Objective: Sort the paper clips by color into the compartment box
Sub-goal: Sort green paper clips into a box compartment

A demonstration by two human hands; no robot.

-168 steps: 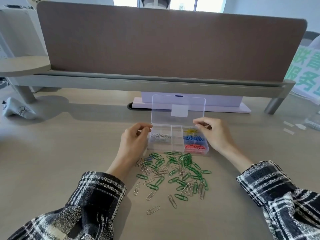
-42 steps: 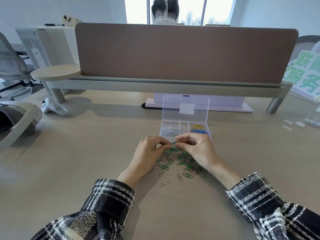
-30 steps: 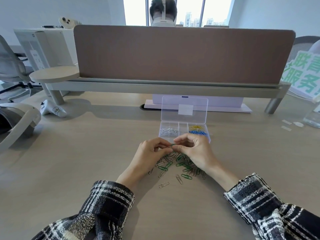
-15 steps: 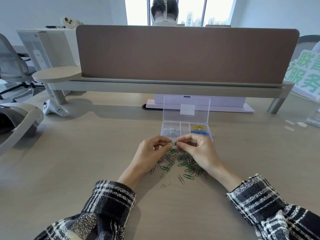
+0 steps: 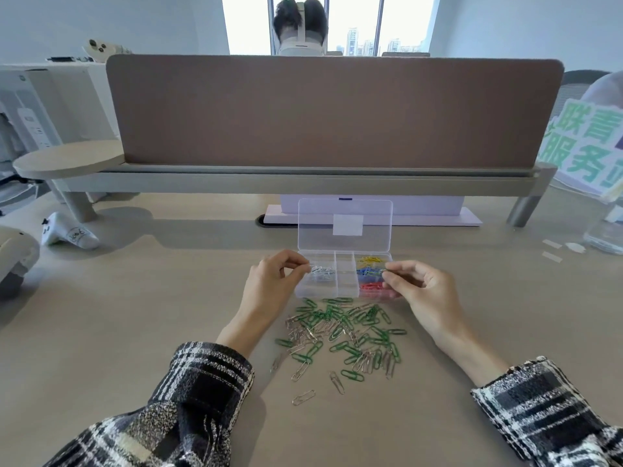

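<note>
A clear compartment box (image 5: pixel 344 287) sits open on the desk, its lid (image 5: pixel 345 225) standing up behind. Silver clips (image 5: pixel 322 274) fill its left compartment; yellow, blue and red clips lie in the right ones. A loose pile of green and silver paper clips (image 5: pixel 340 335) is spread in front of the box. My left hand (image 5: pixel 269 288) pinches a silver clip at the box's left compartment. My right hand (image 5: pixel 421 294) pinches a green clip (image 5: pixel 374 272) over the right compartments.
A brown desk divider (image 5: pixel 333 112) on a grey shelf stands behind the box. A white controller (image 5: pixel 67 232) lies far left, a white flat device (image 5: pixel 371 215) behind the lid, a green-lettered sign (image 5: pixel 586 146) and a clear container (image 5: pixel 605 230) far right.
My hands were together above the pile, pulling at linked clips. They have parted and moved forward to the box, the left with a silver clip, the right with a green one.
</note>
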